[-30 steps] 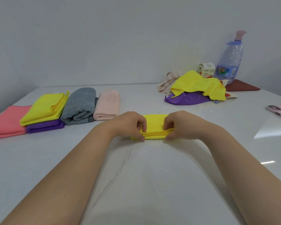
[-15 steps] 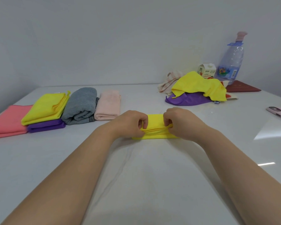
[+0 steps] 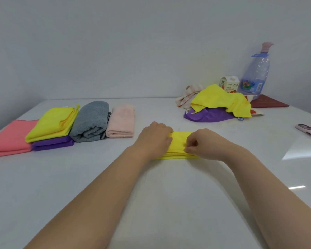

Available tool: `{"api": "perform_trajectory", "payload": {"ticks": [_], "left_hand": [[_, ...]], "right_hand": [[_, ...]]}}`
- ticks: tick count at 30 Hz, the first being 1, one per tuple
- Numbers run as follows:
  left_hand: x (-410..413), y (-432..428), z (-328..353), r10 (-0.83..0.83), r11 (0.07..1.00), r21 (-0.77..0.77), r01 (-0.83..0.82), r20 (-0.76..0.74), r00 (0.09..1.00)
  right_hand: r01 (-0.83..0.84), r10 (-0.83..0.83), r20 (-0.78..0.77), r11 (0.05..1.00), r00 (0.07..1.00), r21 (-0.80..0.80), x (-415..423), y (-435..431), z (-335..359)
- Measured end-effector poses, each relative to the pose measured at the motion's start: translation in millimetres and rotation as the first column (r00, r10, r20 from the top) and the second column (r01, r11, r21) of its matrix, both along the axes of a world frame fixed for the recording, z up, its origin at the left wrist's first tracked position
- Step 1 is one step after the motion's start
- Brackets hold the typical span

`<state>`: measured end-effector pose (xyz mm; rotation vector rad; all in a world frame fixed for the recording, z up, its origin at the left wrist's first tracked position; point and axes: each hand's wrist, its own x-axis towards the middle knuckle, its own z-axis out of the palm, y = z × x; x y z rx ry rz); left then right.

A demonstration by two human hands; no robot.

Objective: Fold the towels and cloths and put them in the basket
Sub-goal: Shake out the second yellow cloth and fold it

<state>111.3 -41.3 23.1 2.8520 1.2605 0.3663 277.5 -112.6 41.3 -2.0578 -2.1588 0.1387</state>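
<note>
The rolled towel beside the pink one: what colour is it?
The rolled towel is grey, with dark stripes at one end; head view.

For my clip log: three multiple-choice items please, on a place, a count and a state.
1. The grey towel lies: A) between the folded yellow cloth and the pink towel; B) on a chair; C) in a basket.
2. Yellow cloths in view: A) one; B) two; C) three.
3. The held yellow cloth is: A) spread flat; B) folded narrow, held by left hand and right hand; C) balled up.
1A, it sits between them in the row; 2C, the folded one, the held one, and the loose yellow cloth at right; 3B, layered edges show between the hands.
</note>
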Motion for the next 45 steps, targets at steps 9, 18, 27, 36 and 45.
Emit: {"api": "perform_trajectory", "payload": {"ticks": [9,18,27,36,45], "left_hand": [[3.2,-5.8,-28.7,0.039,0.995,-0.088,-0.055,-0.172,0.984],[-12.4,-0.6,-31.6,0.079,0.965,-0.241,-0.101,-0.101,0.992],[-26.6,-0.9,-39.0,0.124,0.967,-0.217,-0.131,-0.045,0.991],[-29.5,-4.3,-39.2,0.091,0.984,-0.162,-0.081,0.053,0.994],[-31.4,8.4,-26.6,0.441,0.752,-0.614,0.239,0.738,0.51]], "right_hand": [[0.319,-0.244,-0.235,0.873,0.941,0.368,-20.4,28.1,-16.2],[0.268,-0.269,0.003,0.958,0.963,-0.1,3.8,18.3,-50.1],[0.462,-0.445,-0.252,0.887,0.859,0.009,19.5,23.0,-44.2],[0.383,-0.263,-0.628,0.922,0.732,0.06,15.8,18.1,-37.0],[0.256,-0.007,-0.991,0.966,0.134,0.028,20.3,9.8,-24.7]]}}
